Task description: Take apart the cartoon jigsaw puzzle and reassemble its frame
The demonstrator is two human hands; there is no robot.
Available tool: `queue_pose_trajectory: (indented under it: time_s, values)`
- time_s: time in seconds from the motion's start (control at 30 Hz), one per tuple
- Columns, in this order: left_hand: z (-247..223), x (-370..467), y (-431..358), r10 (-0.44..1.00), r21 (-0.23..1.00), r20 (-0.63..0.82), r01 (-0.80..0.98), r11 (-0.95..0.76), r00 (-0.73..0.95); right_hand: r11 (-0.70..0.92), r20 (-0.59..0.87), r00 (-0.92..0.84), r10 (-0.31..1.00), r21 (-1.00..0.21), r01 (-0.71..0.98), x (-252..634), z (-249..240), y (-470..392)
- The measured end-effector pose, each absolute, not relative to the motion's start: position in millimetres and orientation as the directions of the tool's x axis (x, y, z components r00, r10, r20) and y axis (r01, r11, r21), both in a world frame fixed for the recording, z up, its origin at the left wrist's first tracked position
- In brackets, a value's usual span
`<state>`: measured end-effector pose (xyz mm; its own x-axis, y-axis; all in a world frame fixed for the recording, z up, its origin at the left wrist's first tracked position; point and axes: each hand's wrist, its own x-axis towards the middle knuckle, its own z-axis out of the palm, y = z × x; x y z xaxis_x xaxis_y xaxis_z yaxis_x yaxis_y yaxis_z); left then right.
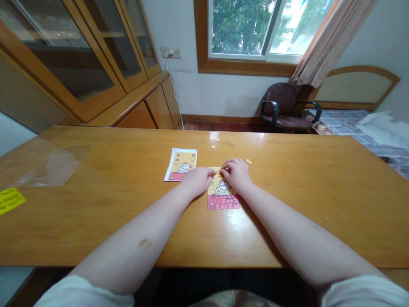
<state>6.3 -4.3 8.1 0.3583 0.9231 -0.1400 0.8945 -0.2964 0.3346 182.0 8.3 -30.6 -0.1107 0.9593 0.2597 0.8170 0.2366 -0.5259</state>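
A jigsaw puzzle point(223, 201) lies on the table in front of me, largely joined, with a white cartoon animal on yellow above a pink band. My left hand point(198, 180) rests over its upper left edge, fingers curled and pressed against it. At the upper right edge, my right hand point(237, 174) has thumb and fingertips pinched at a small yellow puzzle piece, mostly hidden by the fingers. Left of the puzzle is a printed picture sheet point(174, 165) with the same design. Loose pieces lie beyond the hands: one piece point(213, 147), another piece point(217, 140), and some by the right hand point(248, 161).
The wooden table point(306, 192) spans the view. A clear plastic bag point(60, 168) and a yellow paper point(11, 200) lie at its left. Beyond stand a glass-door cabinet point(123, 85), an office chair point(281, 100) and a bed point(343, 117).
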Motion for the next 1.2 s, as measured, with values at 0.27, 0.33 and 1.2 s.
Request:
queue_pose_trajectory:
  time_s: [0.27, 0.33, 1.2]
  values:
    - [6, 5, -3, 0.925, 0.334, -0.13, 0.894, -0.299, 0.358, 0.307, 0.284, -0.181, 0.942, -0.505, 0.806, 184, -29, 6]
    - [5, 5, -3, 0.923, 0.331, -0.128, 0.892, -0.306, 0.364, 0.347, 0.281, -0.234, 0.931, -0.482, 0.804, 184, -29, 6]
    - [4, 4, -3, 0.925, 0.332, -0.121, 0.893, -0.305, 0.361, 0.403, 0.247, -0.329, 0.912, -0.382, 0.831, 189, -18, 1]
